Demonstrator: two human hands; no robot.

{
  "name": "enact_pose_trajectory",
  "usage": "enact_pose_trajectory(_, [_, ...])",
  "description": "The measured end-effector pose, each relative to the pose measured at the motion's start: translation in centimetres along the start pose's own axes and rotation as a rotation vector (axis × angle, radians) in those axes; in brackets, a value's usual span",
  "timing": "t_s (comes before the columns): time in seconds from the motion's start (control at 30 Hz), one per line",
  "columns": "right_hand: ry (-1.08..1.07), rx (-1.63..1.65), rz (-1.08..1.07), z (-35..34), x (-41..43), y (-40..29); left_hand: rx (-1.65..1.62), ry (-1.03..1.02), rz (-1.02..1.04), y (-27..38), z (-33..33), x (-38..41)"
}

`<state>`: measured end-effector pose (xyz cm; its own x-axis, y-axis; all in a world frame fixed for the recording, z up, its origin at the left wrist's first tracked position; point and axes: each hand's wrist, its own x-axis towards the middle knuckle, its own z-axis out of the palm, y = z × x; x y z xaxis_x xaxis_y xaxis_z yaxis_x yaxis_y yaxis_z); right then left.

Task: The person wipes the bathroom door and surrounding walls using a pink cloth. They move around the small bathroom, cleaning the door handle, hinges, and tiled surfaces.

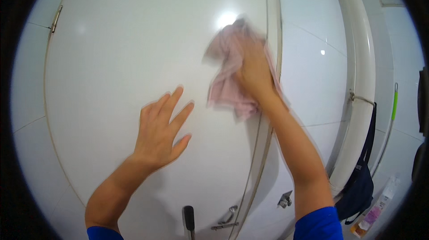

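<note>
A pink cloth (224, 85) lies bunched under my right hand (256, 69), against the white door (117, 55) near its right edge. Hand and cloth are blurred, and part of the cloth spreads out to the left of my fingers. Lower and to the left, my left hand (161, 126) has its fingers apart and holds nothing. It is over the door's surface; whether the palm touches the door I cannot tell.
Below, a black handle on a metal rod (189, 218) stands before the door, left of a metal door pull (229, 215). A metal wall fitting (285, 199), white pipe (360, 72), dark bag (360, 183) and green-handled tool (394, 105) are right. A hinge (57, 18) is upper left.
</note>
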<state>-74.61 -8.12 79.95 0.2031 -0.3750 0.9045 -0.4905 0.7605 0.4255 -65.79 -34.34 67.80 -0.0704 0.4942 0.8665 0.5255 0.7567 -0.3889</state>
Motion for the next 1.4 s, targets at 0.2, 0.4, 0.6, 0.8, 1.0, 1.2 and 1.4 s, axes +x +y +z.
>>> enact_pose_trajectory(0.2, [0.090,-0.514,0.186,4.6,17.5,4.6,0.016,0.318,0.003,-7.7,-1.3,6.3])
enact_pose_trajectory(0.4, [-0.363,0.063,-0.430,2.9,-0.1,-16.1,0.009,0.412,-0.038,-10.5,-7.1,3.8])
enact_pose_trajectory(0.6, [-0.133,-0.217,-0.125,1.0,9.5,-7.6,0.107,0.267,-0.108,-13.3,-7.9,1.3])
enact_pose_trajectory(0.8, [0.123,-0.505,0.643,2.8,25.0,5.1,0.149,0.205,-0.138,-16.1,-9.7,-0.6])
enact_pose_trajectory(1.0, [0.180,-0.405,0.243,8.9,33.8,2.1,0.201,0.046,-0.183,-15.2,-7.3,-0.7])
enact_pose_trajectory(1.2, [-0.059,-0.204,-0.383,14.4,22.0,-14.2,0.083,0.324,-0.233,-14.7,-4.3,-3.7])
enact_pose_trajectory(1.4, [-0.537,0.310,-0.681,4.9,1.5,-14.6,0.149,0.450,-0.462,-14.5,-4.6,-8.3])
